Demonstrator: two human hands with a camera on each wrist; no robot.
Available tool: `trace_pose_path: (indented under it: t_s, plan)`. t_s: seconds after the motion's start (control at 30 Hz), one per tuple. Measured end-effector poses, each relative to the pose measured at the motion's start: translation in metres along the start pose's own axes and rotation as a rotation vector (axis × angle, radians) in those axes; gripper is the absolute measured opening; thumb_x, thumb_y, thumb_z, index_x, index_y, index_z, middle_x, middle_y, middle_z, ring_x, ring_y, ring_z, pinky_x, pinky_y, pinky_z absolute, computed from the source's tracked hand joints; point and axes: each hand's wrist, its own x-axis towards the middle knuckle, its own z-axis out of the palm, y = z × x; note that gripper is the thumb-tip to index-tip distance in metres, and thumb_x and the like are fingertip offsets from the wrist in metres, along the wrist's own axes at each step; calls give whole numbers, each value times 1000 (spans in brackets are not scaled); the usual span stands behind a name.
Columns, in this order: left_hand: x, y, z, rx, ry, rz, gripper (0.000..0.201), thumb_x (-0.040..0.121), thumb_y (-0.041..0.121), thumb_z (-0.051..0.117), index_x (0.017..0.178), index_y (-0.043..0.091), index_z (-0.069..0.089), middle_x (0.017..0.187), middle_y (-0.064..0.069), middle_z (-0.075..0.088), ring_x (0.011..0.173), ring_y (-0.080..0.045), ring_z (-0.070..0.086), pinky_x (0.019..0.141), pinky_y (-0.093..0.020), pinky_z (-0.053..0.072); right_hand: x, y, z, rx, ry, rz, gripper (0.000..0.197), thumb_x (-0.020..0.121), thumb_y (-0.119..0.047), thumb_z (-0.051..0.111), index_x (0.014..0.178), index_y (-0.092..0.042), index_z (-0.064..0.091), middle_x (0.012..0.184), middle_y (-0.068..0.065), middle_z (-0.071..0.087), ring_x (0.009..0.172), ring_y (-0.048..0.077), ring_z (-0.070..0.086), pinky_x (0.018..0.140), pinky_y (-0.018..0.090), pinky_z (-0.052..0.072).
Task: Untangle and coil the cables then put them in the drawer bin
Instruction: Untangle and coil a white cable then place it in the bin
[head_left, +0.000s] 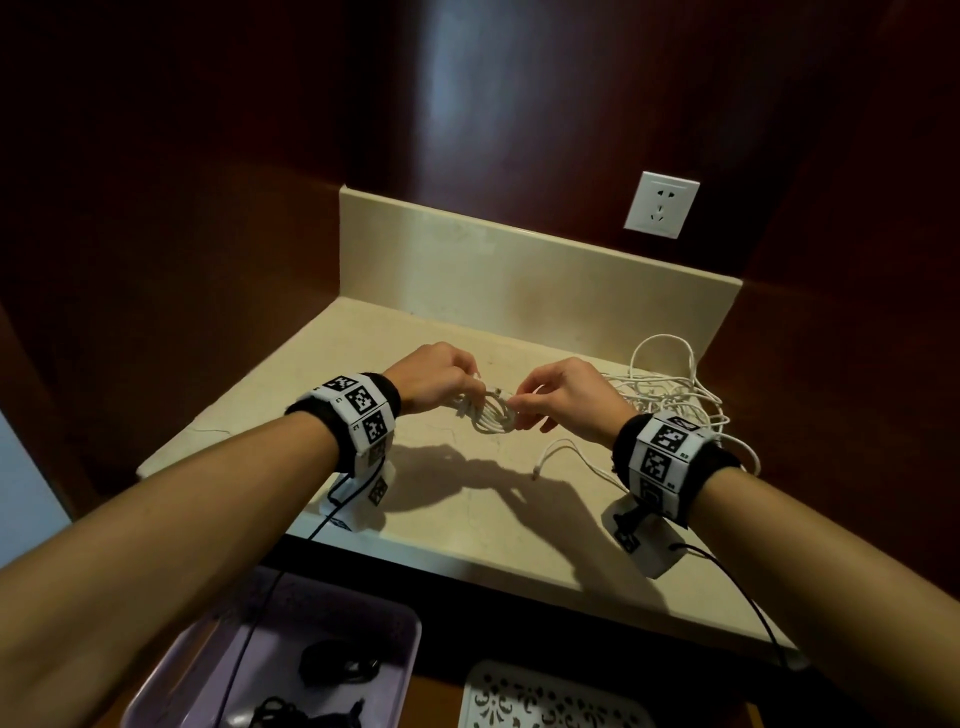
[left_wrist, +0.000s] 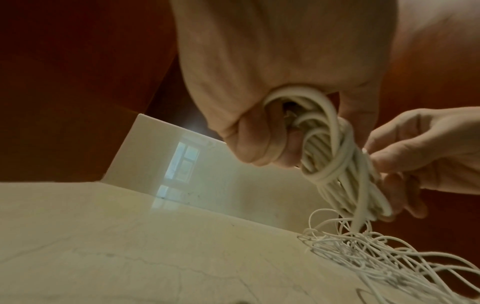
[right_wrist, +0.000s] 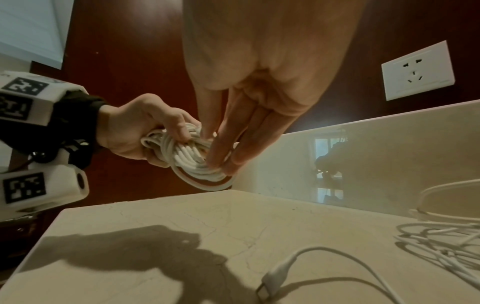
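White cord, wound into a tight coiled cable (head_left: 491, 413), hangs above the cream stone tabletop (head_left: 441, 514), gripped at one end by the left hand (head_left: 434, 376), whose fingers (left_wrist: 249, 142) are curled around the loops. At the other end of the bundle the right hand (head_left: 563, 392) pinches the wraps, its fingers (right_wrist: 221, 148) pressed together on the outer turns. Beyond the right-hand fingers, toward the wall side, a loose tangle of cables (head_left: 670, 389) lies spread on the tabletop, apart from the held coil. Below those same fingers a free white plug end (right_wrist: 270, 281) rests flat on the stone. Nearer the person than both hands, under the tabletop edge, a lilac drawer bin (head_left: 395, 639) holds dark cords. A white patterned tray (head_left: 524, 696) sits just beside the bin. On the dark red wall behind the tangle is a white wall socket (head_left: 661, 204).
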Motion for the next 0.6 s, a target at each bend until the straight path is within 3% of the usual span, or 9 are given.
trace_pose_path:
  t_s: [0.1,0.23,0.3,0.6]
  plan:
    - [4,-2,-2,-23,57,-4,9,72,21,69,70,16,63,84,-11,70,90,-32,66,85,-46,54,2,1,1,-79,8,26,14,83,-24,76,82,-11,72,72,3,75,71,15,73,74,38,60]
    - [8,-1,0,54,95,33,11,80,20,68,73,17,59,80,-2,66,79,-20,60,66,-29,47,7,-3,2,-178,62,38,15,80,-29,78,75,-16,74,65,-2,73,64,8,70,75,36,59]
    - [9,0,2,75,110,50,12,80,20,68,74,18,58,77,1,65,73,-16,59,62,-26,44,8,-6,3,-209,85,53,14,79,-28,78,73,-16,75,62,-4,72,61,4,69,75,34,59]
    - [11,1,7,121,153,67,10,78,20,68,78,18,58,68,5,65,60,-7,57,54,-24,39,15,-12,11,-227,171,115,26,82,-28,72,61,-13,74,59,-2,70,66,12,69,74,32,56]
